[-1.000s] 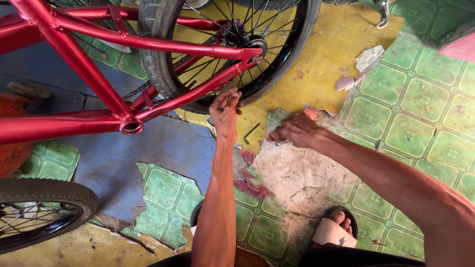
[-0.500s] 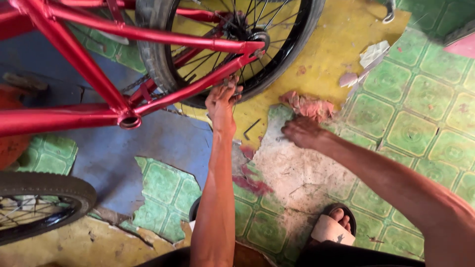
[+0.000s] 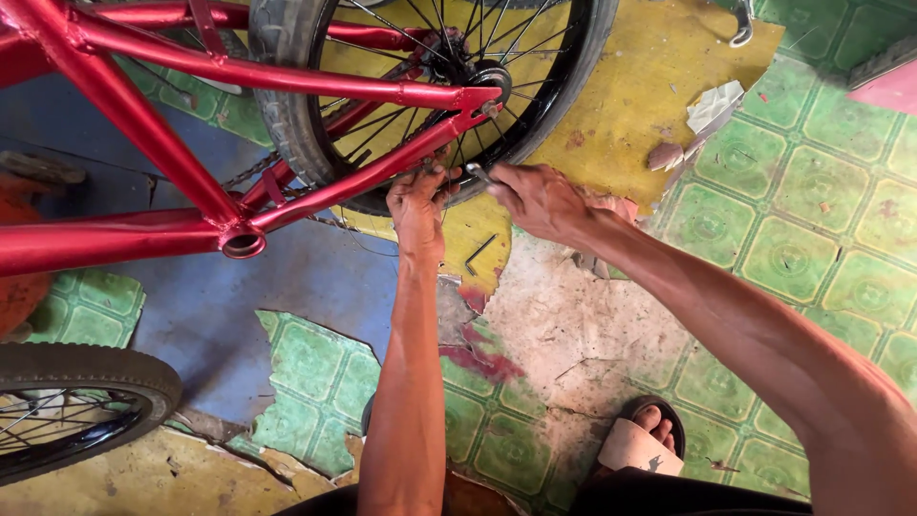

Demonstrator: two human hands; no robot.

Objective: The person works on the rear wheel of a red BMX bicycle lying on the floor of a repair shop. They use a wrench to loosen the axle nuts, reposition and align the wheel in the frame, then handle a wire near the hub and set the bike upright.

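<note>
The red bicycle frame (image 3: 143, 124) runs off the left and top edges. The front wheel (image 3: 67, 411) is cut by the left edge. The left hand (image 3: 420, 196) hides part of the chainstay; the small metal tool (image 3: 480, 175) in the right hand (image 3: 540, 201) is too small to identify.

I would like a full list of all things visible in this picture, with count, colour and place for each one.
bicycle frame: one, red, upper left
rear wheel: one, black tyre, top centre, inside the frame
second wheel: one, black tyre, lower left
hex key: one, dark, on the floor below the hands
small metal tool: one, silver, in the right hand
floor covering: green patterned, torn, right side
sandal: one, pale, bottom, on a foot
left hand: at the frame by the wheel
right hand: holds the tool beside it
</note>
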